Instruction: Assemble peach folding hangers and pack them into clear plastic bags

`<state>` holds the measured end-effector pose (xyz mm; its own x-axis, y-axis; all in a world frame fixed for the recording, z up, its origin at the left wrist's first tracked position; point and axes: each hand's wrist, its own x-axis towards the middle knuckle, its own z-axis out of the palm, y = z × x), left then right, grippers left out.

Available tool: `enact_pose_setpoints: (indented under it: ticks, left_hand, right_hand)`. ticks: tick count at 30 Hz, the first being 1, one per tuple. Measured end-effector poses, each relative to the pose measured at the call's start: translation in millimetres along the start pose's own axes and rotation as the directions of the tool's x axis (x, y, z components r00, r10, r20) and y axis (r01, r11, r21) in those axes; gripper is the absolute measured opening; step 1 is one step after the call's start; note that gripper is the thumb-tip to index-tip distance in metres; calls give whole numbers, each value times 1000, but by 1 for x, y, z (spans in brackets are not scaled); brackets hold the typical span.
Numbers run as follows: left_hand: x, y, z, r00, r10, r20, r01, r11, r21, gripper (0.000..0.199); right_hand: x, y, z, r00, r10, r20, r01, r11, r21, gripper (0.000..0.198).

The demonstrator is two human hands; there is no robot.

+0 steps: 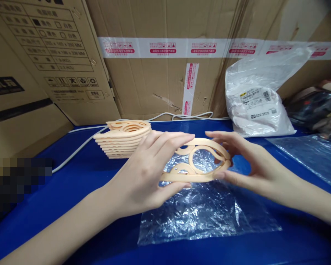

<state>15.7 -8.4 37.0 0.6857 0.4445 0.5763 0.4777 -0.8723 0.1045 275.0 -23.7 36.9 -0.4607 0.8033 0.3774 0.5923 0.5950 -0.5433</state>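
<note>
Between my two hands is a peach plastic frame (206,178) with a round ring and curved openings, its kind not clear. My left hand (149,165) is closed around its left end, fingers over the top edge and thumb below. That end is hidden behind the hand. My right hand (245,158) grips the rounded right end, thumb at the lower edge and fingers behind. The frame is over a clear plastic bag (193,217) that lies flat. Just left of my left hand stands a neat stack of similar peach frames (121,141).
A blue surface (85,206) lies under everything. Large cardboard boxes (143,84) stand along the back and left. White cables (79,156) run behind the stack. To the right are a white labelled bag (256,106) and another clear bag (306,154).
</note>
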Motion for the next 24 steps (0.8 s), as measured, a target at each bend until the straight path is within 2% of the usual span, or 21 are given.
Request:
enact_pose_setpoints:
  ticks: [2,5,10,13,16,19,21,24]
  left_hand:
    - [-1,2,2,1000,-13,22,14,1000,-15,62]
    - [-1,5,4,999,-28,46,29,999,-30,64]
    - [-1,10,6,997,-56,46,57,998,-30,67]
    - [-2,8,6,991,-100,85,102,995,-14,85]
    - [-3,3,4,960,-160,229,168,986,-16,110]
    - [-5,-3,-1,882,-203,425,241,970,-36,120]
    - [-6,-4,-3,829,-207,520,269,962,-46,121]
    - [-9,-4,-4,777,-194,598,279,959,-51,121]
  right_hand:
    - [-2,-1,2,994,-109,16,110,985,-135,77]
    - [-3,-3,3,976,-203,72,215,944,-250,79]
    - [-2,-6,3,961,-263,85,277,911,-305,75]
    - [0,-4,-5,962,-265,64,270,893,-360,71]
    - [5,7,-28,982,-186,20,175,874,-453,62]
    - [8,28,-58,1000,8,-8,-11,878,-478,61]
    - [6,41,-75,995,79,64,-42,893,-448,60]
    - [-1,55,-88,969,176,173,-95,913,-398,59]
